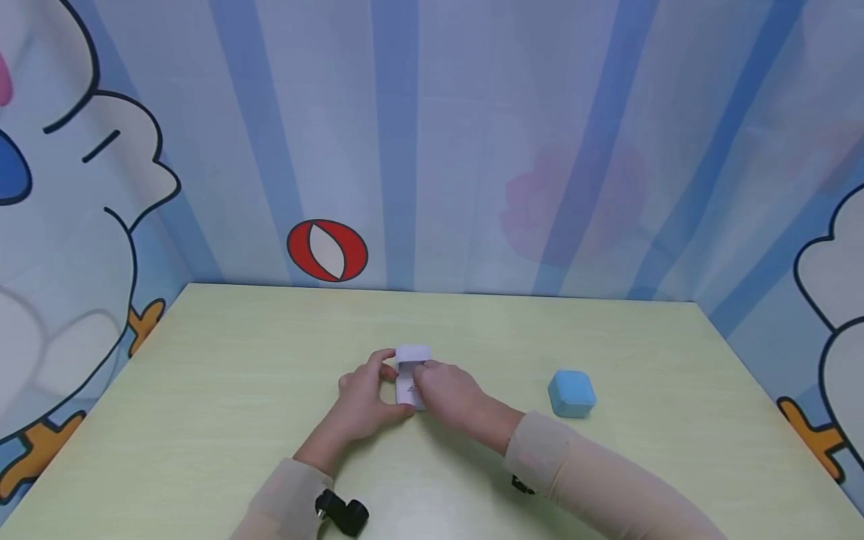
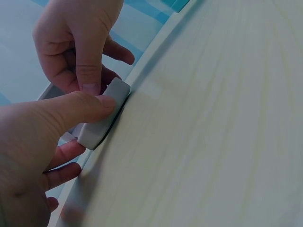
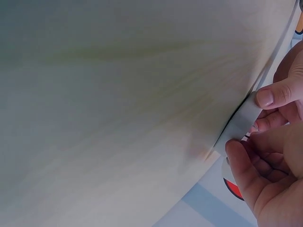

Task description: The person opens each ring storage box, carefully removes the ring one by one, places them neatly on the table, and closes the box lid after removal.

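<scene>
A small white earbud case (image 1: 406, 388) sits on the table with its lid (image 1: 413, 353) raised. My left hand (image 1: 365, 401) holds the case from the left, the thumb on its near side and the other fingers farther back. From the right, my right hand (image 1: 454, 394) reaches to the case with curled fingers at its opening and right side. In the right wrist view, the right thumb (image 3: 239, 156) touches one end of the case. Those fingers hide the inside, so whether an earbud is between them cannot be seen.
A light blue rounded cube (image 1: 572, 394) stands on the pale wooden table (image 1: 236, 360), right of the hands. A blue striped backdrop (image 1: 459, 150) with cartoon figures rises behind the table and along both sides.
</scene>
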`<state>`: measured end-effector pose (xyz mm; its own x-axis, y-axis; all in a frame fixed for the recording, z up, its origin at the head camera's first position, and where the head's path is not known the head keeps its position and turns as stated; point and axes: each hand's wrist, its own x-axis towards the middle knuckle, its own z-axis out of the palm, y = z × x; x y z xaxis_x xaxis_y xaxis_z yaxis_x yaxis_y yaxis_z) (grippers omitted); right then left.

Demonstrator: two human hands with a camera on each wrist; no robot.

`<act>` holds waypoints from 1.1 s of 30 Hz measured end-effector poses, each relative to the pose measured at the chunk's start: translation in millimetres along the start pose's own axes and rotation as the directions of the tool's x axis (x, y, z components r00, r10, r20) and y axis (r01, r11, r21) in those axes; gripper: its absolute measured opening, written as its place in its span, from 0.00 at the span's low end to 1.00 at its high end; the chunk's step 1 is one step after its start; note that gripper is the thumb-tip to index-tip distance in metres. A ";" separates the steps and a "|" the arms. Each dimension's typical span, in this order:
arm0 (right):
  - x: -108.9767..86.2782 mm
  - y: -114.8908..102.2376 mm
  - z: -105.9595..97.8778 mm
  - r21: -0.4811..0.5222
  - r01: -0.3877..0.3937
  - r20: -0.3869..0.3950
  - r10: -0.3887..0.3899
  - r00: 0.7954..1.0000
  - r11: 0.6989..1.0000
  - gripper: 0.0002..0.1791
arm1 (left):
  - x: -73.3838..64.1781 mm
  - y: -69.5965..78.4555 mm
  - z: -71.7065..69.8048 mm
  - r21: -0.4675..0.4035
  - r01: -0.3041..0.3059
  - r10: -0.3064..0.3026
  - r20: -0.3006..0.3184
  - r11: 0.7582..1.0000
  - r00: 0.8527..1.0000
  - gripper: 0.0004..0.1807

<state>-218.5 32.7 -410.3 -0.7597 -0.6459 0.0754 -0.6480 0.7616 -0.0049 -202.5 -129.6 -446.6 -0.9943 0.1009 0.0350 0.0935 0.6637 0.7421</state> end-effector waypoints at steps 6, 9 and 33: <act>-0.3 1.4 0.4 0.016 -0.003 -0.012 0.003 1.000 1.000 0.04 | 0.5 -0.6 0.5 0.008 -0.014 0.014 -0.003 1.000 1.000 0.47; -0.5 1.8 0.2 0.023 0.000 -0.021 0.000 1.000 1.000 0.04 | 1.0 -0.5 0.8 0.007 -0.011 0.011 -0.002 1.000 1.000 0.48; -1.6 3.2 0.6 0.128 -0.019 -0.038 0.024 0.999 0.992 0.03 | 1.3 -3.3 1.9 0.012 -0.049 0.049 -0.032 0.999 0.998 0.41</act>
<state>-219.4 36.1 -411.1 -0.7722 -0.6252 0.1136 -0.6354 0.7606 -0.1336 -204.0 -130.3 -450.3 -0.9896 0.1099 0.0929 0.1427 0.6672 0.7311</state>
